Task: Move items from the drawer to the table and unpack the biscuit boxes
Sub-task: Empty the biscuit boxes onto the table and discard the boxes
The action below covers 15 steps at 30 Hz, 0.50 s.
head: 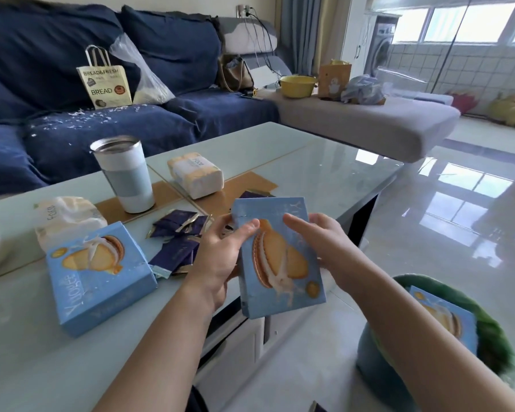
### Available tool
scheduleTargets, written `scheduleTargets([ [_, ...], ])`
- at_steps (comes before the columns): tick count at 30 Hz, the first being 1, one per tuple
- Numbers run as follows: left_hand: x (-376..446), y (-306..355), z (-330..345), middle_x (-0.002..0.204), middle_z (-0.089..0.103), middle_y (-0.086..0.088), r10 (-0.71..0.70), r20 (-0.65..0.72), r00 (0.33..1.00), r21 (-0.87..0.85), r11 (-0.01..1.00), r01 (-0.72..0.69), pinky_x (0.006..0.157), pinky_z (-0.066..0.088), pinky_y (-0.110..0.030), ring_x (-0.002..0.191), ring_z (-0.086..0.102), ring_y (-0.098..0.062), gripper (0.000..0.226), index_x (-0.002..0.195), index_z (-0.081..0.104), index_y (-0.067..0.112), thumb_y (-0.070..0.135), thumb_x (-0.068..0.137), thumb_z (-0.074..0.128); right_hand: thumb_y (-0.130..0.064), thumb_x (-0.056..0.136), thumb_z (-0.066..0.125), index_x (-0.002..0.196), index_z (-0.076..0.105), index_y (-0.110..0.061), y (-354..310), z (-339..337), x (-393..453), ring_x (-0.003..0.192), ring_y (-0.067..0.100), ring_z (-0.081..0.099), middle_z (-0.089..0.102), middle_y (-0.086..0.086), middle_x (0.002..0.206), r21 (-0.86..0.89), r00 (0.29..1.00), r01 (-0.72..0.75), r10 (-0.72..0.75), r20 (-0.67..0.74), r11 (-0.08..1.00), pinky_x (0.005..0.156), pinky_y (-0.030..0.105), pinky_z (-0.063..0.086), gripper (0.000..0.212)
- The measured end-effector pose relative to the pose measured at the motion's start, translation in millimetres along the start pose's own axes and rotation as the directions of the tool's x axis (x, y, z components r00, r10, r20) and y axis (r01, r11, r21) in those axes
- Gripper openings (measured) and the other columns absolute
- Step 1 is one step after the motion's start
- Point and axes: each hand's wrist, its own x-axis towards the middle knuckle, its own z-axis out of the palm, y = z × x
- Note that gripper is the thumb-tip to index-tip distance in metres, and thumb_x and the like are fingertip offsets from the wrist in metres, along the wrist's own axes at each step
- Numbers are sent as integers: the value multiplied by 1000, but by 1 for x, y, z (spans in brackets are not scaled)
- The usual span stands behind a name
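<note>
Both hands' fingers [244, 230] around blue biscuit box [280, 263]

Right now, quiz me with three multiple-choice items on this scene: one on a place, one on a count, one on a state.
1. Where does the tumbler stand?
A. table
B. sofa
C. floor

2. How many blue biscuit boxes show?
A. one
B. three
C. five

3. The held biscuit box is:
A. in both hands
B. flat on the table
C. crushed

Key: 1 A, it stands on the table. 2 B, one held, one on the table, one on the stool. 3 A, left hand and right hand flank it.
</note>
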Motion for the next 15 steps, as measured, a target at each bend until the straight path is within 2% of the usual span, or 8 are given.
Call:
scheduleTargets([
  [3, -3, 1, 2, 89, 74, -3, -8, 39, 999, -18, 1000, 9, 55, 54, -28, 72, 68, -18, 22, 108, 67, 21, 29, 87, 69, -39, 82, 74, 110, 69, -9, 1, -4, 1, 93, 35, 71, 75, 14, 99, 179, 993, -81, 63, 102, 981, 85, 49, 58, 41],
  [4, -3, 1, 3, 90, 74, -3, -8, 34, 999, -25, 1000, 9, 57, 54, -28, 73, 69, -18, 23, 109, 67, 20, 30, 88, 68, -37, 82, 74, 111, 69, -8, 1, -4, 1, 95, 37, 70, 75, 15, 100, 208, 992, -86, 64, 110, 974, 86, 51, 57, 41],
  [10, -3, 1, 3, 87, 72, -1, 30, 34, 999, 4, 1000, -30, 52, 52, -26, 68, 68, -13, 21, 109, 66, 19, 27, 89, 67, -28, 83, 73, 112, 68, -9, -1, -2, -1, 89, 34, 71, 74, 15, 101, 254, 991, -83, 52, 123, 964, 79, 45, 59, 35],
  [15, -1, -2, 2, 90, 71, -9, 32, 27, 999, 49, 998, -34, 53, 53, -28, 68, 67, -18, 21, 110, 64, 18, 21, 90, 66, -20, 86, 70, 107, 70, -9, -1, 1, -3, 76, 27, 71, 75, 14, 95, 226, 994, -69, 48, 96, 972, 69, 39, 60, 24],
])
